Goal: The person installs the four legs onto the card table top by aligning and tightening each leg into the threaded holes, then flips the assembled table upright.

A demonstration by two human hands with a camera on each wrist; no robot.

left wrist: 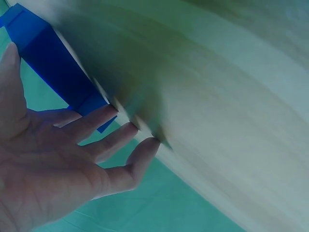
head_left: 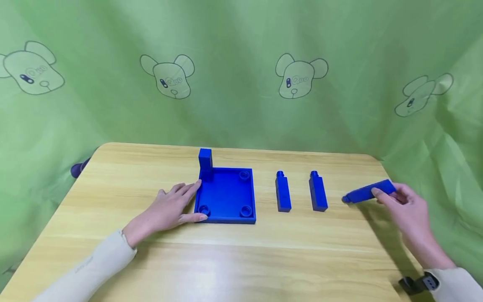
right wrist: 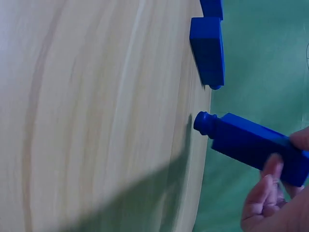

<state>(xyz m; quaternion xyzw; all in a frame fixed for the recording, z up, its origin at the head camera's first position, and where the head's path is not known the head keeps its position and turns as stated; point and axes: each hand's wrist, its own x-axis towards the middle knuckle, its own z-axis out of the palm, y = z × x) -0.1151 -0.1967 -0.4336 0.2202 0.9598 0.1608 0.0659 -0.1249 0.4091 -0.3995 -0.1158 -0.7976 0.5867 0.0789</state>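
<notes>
A square blue tray-like base (head_left: 225,195) lies on the table, with round sockets in three corners and a blue post (head_left: 205,161) standing in its far left corner. Against the base's left side rests my left hand (head_left: 170,209), fingers spread, thumb at the near left corner; the left wrist view shows the palm beside the base's side (left wrist: 53,58). My right hand (head_left: 407,209) pinches a blue square leg (head_left: 367,193) by its plain end, its round knobbed tip (right wrist: 205,123) pointing left over the table's right side. Two similar legs (head_left: 284,195) (head_left: 318,194) lie between.
The wooden table (head_left: 226,260) has its far edge close to a green curtain (head_left: 234,117) printed with bear heads. At the left edge, a dark rounded object (head_left: 78,168) shows behind the table. A black strap device (head_left: 416,284) sits at the right wrist.
</notes>
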